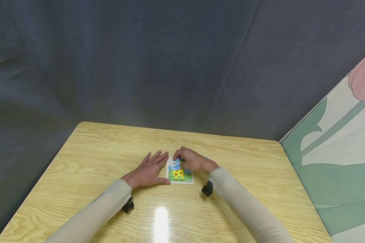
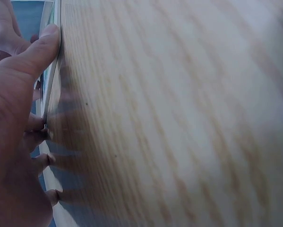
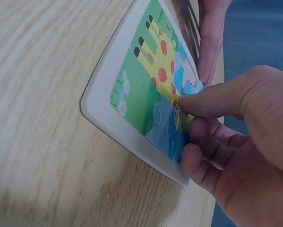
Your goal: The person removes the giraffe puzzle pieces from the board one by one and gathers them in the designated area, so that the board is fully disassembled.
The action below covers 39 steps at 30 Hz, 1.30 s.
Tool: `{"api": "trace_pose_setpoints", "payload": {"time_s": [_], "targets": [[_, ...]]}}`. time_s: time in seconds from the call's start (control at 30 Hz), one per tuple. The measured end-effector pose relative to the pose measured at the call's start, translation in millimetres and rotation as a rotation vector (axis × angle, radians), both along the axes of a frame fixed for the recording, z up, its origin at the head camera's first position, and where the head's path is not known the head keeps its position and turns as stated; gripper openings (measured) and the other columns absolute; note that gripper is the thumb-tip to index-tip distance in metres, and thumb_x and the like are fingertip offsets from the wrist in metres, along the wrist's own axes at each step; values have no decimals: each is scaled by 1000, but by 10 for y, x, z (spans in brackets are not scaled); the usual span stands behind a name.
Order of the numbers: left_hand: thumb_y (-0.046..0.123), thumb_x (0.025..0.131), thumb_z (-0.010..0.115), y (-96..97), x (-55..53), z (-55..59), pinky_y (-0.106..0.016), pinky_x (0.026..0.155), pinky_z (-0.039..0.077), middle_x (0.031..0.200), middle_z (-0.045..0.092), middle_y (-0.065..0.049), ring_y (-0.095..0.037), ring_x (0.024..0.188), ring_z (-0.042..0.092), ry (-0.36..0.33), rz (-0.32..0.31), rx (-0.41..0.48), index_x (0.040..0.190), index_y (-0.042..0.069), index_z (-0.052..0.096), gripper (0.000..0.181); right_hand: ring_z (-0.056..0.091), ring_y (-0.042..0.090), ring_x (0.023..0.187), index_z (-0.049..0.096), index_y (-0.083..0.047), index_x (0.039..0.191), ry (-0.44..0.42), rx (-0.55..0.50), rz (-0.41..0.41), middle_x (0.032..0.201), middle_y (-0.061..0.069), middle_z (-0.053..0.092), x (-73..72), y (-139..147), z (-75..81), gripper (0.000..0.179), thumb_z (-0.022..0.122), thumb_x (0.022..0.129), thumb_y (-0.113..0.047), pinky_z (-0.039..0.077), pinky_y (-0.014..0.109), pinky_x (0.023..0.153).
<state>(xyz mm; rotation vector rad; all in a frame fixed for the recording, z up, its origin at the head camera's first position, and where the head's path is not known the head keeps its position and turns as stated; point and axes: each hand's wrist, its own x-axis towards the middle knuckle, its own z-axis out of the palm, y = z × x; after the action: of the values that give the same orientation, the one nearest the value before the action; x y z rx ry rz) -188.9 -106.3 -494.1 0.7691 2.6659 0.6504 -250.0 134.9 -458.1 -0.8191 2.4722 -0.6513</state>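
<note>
A small giraffe jigsaw puzzle in a white-rimmed tray (image 1: 187, 183) lies on the table. In the right wrist view the giraffe's spotted yellow body (image 3: 164, 64) and legs show on a green and blue ground. My right hand (image 1: 194, 160) pinches a puzzle piece (image 3: 183, 119) with part of the giraffe's head, at the upper part of the picture. The piece's light blue edge (image 3: 193, 87) stands a little proud of the picture. My left hand (image 1: 147, 172) has its fingers spread beside the tray, with the thumb (image 2: 49, 40) against its lower left corner.
The wood-grain table (image 1: 109, 145) extends around the tray on all sides. A bit of something blue (image 1: 206, 157) shows behind the right wrist. A dark curtain (image 1: 170, 67) hangs behind the table, and a flower-patterned cloth (image 1: 337, 152) covers the right side.
</note>
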Motion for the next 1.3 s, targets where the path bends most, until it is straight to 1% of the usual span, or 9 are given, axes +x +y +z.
{"api": "trace_pose_setpoints", "payload": {"time_s": [0.13, 0.27, 0.37, 0.53, 0.63, 0.9, 1.07, 1.3], "targets": [[65, 97, 68, 1, -2, -1, -66, 135, 4, 181, 17, -6, -34, 170, 7, 3, 3, 3, 170, 6, 27, 103, 63, 21, 110, 72, -13, 122, 8, 5, -13, 120, 8, 66, -16, -5, -5, 22, 70, 101, -3, 55, 42, 101], [65, 97, 68, 2, -6, 0, -66, 135, 3, 181, 16, -6, -34, 170, 6, 0, 2, 3, 170, 7, 27, 103, 65, 20, 113, 71, -13, 120, -19, 10, -55, 122, 6, 69, -38, -1, -1, 22, 73, 100, -5, 56, 44, 103], [66, 96, 69, 5, -10, 1, -66, 135, 3, 181, 16, -6, -34, 170, 6, 0, 2, 1, 170, 7, 27, 103, 64, 19, 110, 71, -14, 119, -30, 15, -69, 120, 5, 71, -56, 13, -5, 20, 74, 100, -7, 56, 43, 101], [65, 96, 69, 10, -13, 5, -67, 135, 3, 181, 17, -6, -34, 170, 6, -4, 1, 3, 170, 7, 27, 103, 61, 17, 100, 72, -15, 116, -10, 19, -56, 116, 4, 69, -77, 37, -17, 17, 74, 100, -9, 55, 40, 94], [65, 96, 69, 10, -11, 3, -66, 135, 3, 181, 17, -6, -33, 170, 6, -4, 2, 2, 170, 7, 27, 103, 59, 17, 97, 72, -15, 116, 9, 24, -45, 115, 3, 68, -81, 43, -23, 17, 75, 100, -9, 54, 40, 91], [65, 97, 69, 1, 9, -3, -67, 135, 3, 181, 17, -6, -34, 170, 7, -1, 4, 5, 170, 6, 27, 102, 58, 17, 93, 73, -17, 116, 55, 66, -47, 111, 2, 67, -42, 24, 12, 16, 75, 101, -13, 51, 40, 89], [65, 97, 68, -1, 11, -2, -66, 135, 2, 182, 16, -5, -33, 170, 6, -3, -1, 12, 170, 7, 27, 102, 57, 17, 90, 73, -18, 115, 61, 80, -50, 108, 2, 67, -38, 30, 30, 15, 74, 101, -14, 50, 39, 86], [65, 97, 68, -2, 3, -12, -66, 135, 2, 182, 15, -5, -33, 170, 6, -6, 5, 9, 170, 7, 26, 102, 59, 16, 93, 73, -20, 114, 53, 83, -28, 109, 0, 69, -83, 28, 28, 13, 73, 102, -15, 52, 40, 90]]}}
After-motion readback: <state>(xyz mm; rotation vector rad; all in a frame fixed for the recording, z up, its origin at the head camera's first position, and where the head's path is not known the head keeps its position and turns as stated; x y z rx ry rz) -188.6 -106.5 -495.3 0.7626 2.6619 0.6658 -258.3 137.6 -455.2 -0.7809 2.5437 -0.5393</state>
